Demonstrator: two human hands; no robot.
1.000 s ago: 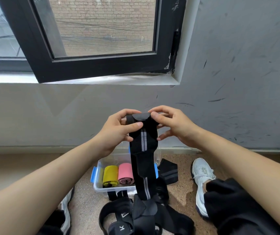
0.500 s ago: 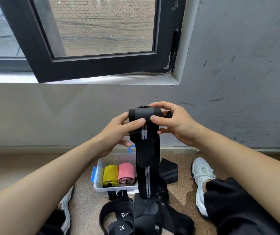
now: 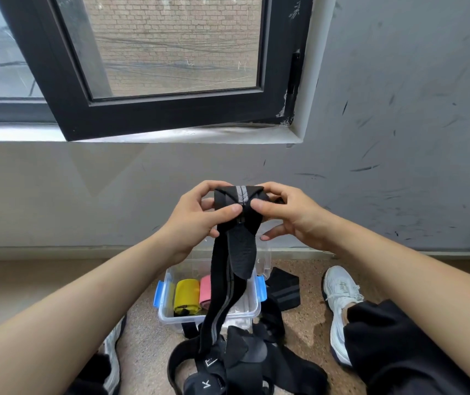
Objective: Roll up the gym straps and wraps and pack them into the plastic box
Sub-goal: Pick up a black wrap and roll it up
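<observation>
Since a moment ago you have turned the roll further: the grey stripe now shows on top of the bundle, and a short flap hangs loose in front below it. Your left hand (image 3: 196,215) and right hand (image 3: 288,215) are both closed on the wrap (image 3: 240,195), thumbs pressed nearly together on its near face, fingers curled behind. It is held up in front of the wall, above the box (image 3: 252,310). The wrap's long tail drops past the box's near rim to the pile of black straps (image 3: 245,363) on the floor. Inside the box, at its left, lie a yellow roll (image 3: 185,296) and a pink roll (image 3: 206,292).

To roll well, keep the thumbs pinching so the core stays tight, and feed the tail in straight so the stripe stays centred. Tuck that loose flap in before the next turn, or it will likely bulge. Your forearms reach forward, wrists level, elbows wide.
</observation>
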